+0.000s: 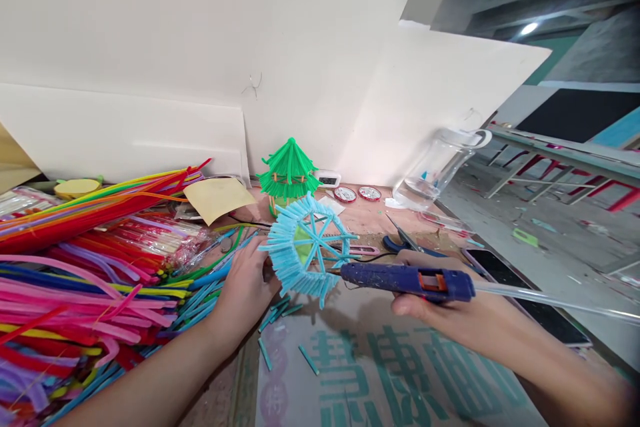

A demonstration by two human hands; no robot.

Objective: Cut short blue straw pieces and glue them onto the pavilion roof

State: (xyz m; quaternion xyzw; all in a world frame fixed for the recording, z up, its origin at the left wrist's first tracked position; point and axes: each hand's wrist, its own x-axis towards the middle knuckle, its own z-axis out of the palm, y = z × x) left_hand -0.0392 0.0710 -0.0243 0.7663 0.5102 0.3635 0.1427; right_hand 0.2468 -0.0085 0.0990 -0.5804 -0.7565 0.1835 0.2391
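My left hand point(246, 283) grips the rim of a light blue pipe-cleaner roof point(305, 248), tilted so its spoked underside faces me. My right hand point(425, 300) is wrapped round a blue hot glue gun point(407, 279), whose nozzle points left and touches the roof's lower edge. A clear glue stick point(545, 300) sticks out of the gun's back toward the right. Behind the roof stands a small green pipe-cleaner pavilion point(289, 173).
A big heap of coloured pipe cleaners point(85, 260) fills the left. Cut blue pieces point(309, 359) lie on a printed cardboard sheet point(380, 373). Scissors point(400, 240), a phone point(525, 293), a clear plastic jar point(433, 167) and two round tins point(357, 193) sit to the right and back.
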